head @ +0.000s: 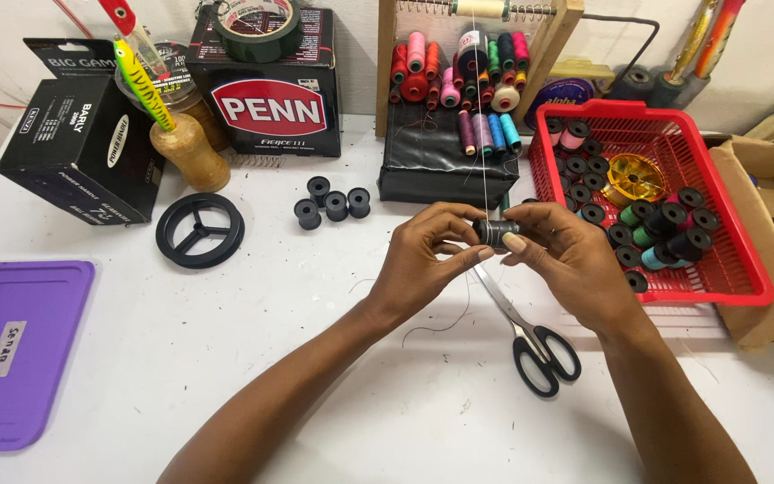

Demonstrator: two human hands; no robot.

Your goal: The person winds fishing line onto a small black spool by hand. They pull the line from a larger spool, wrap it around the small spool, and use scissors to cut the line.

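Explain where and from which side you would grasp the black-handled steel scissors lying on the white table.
Grip the black-handled steel scissors by the two handle loops, coming from above at the near end; they lie flat, loops toward the person, blades pointing away under the right hand.

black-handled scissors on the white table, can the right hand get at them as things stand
Probably yes: the black-handled scissors lie uncovered just beneath the right hand, though both hands hold a small black spool.

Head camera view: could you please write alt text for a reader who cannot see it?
Two hands, left hand and right hand, hold a small black spool over a white table, with a thin thread running upward. Scissors lie below; a red basket of spools sits to the right.
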